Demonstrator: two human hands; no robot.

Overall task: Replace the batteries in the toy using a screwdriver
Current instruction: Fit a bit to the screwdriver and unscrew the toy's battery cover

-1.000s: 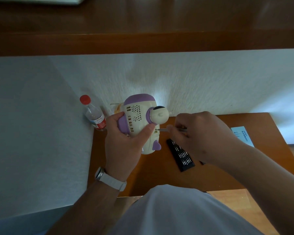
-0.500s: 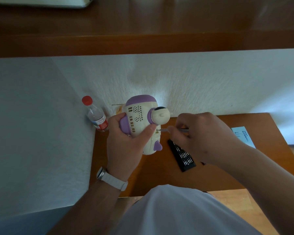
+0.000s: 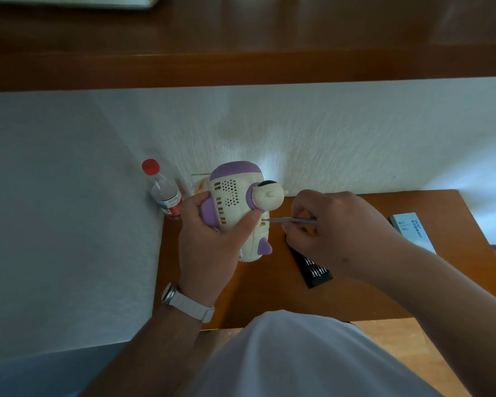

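Gripping the cream-and-purple toy [image 3: 235,202] clear of the wooden table [image 3: 269,296], the left hand [image 3: 209,242] wraps its fingers round the body to steady it, while the right hand [image 3: 335,233] pinches the slim screwdriver [image 3: 292,221] level, tip seated at a screw recess, presumably the battery cover's.

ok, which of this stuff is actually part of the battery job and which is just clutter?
In use:
- toy, gripped by the left hand
- screwdriver, held in the right hand, tip against the toy
- bit tray on the table, probably

Lying about:
- bottle
- blue box
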